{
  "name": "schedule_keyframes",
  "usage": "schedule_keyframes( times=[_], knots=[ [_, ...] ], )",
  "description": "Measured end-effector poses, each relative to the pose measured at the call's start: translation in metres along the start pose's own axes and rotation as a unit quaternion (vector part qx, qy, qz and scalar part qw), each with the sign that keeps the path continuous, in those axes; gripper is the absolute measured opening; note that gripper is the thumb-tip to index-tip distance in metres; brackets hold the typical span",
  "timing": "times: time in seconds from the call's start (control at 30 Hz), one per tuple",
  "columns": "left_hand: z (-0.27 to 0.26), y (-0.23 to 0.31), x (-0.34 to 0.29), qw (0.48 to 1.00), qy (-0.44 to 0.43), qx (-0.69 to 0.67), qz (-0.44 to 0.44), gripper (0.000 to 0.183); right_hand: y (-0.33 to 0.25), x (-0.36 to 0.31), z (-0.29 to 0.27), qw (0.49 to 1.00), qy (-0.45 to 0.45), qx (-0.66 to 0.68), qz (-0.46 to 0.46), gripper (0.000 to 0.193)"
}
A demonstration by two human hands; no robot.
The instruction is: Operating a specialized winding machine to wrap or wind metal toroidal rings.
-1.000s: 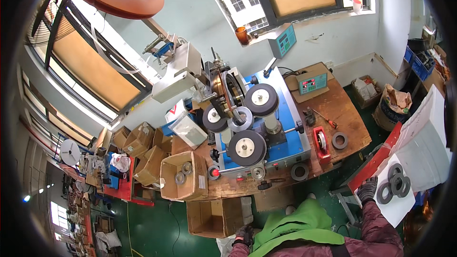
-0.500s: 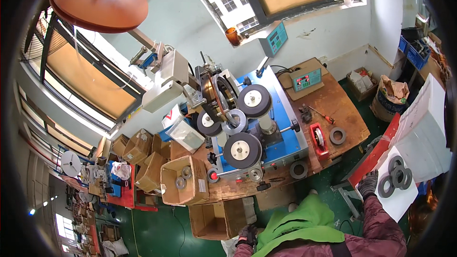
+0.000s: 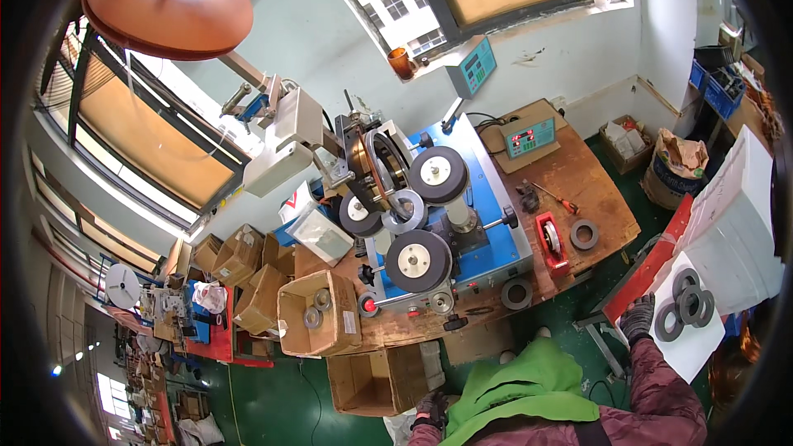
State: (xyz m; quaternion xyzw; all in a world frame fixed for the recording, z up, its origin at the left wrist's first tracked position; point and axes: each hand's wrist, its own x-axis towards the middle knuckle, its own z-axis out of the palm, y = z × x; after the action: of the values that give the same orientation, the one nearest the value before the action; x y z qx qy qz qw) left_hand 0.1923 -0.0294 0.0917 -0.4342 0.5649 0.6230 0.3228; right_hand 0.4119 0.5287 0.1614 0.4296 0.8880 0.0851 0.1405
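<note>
My right hand [image 3: 638, 320], in a dark glove, lies at the left edge of a white sheet [image 3: 687, 351] on the red table, its fingers stretched out. Several dark grey rings [image 3: 689, 304] lie overlapping on that sheet, just right of the fingers. My left hand [image 3: 430, 410], gloved too, hangs low beside my green apron [image 3: 520, 380]; its fingers are too small and shaded to make out. Ahead stands a blue winding machine [image 3: 496, 252] with black rollers [image 3: 419, 261]. A grey ring [image 3: 406, 211] sits upright between them.
Cardboard boxes stand at the bench's left end; one box [image 3: 347, 322] holds rings. On the wooden bench [image 3: 607, 198] lie a red tape dispenser [image 3: 552, 244], a screwdriver [image 3: 557, 198], loose rings and a display unit [image 3: 531, 138]. A white bin [image 3: 739, 198] stands right.
</note>
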Motion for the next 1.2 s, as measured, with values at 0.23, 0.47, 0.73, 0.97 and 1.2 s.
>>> schedule_keyframes(
  times=[0.23,0.47,0.73,0.97,1.2],
  knots=[
    [-0.013,-0.001,0.023,0.999,-0.006,0.008,-0.041,0.033,-0.005,0.002,-0.015,0.999,-0.045,0.025,-0.009,0.037],
    [-0.022,-0.002,0.029,0.998,-0.031,0.056,0.015,0.031,-0.002,-0.002,-0.005,0.999,0.026,0.034,-0.025,0.031],
    [0.004,0.009,-0.016,0.993,-0.052,0.089,0.05,0.036,0.001,-0.001,-0.014,0.998,-0.055,0.016,-0.015,0.037],
    [0.001,0.01,-0.006,0.999,-0.047,0.015,0.02,0.027,-0.002,0.0,-0.017,0.999,-0.05,0.008,-0.019,0.037],
    [0.001,0.008,-0.01,0.964,-0.064,0.232,0.11,0.031,0.0,0.0,-0.016,0.998,-0.051,0.012,-0.019,0.037]
  ],
)
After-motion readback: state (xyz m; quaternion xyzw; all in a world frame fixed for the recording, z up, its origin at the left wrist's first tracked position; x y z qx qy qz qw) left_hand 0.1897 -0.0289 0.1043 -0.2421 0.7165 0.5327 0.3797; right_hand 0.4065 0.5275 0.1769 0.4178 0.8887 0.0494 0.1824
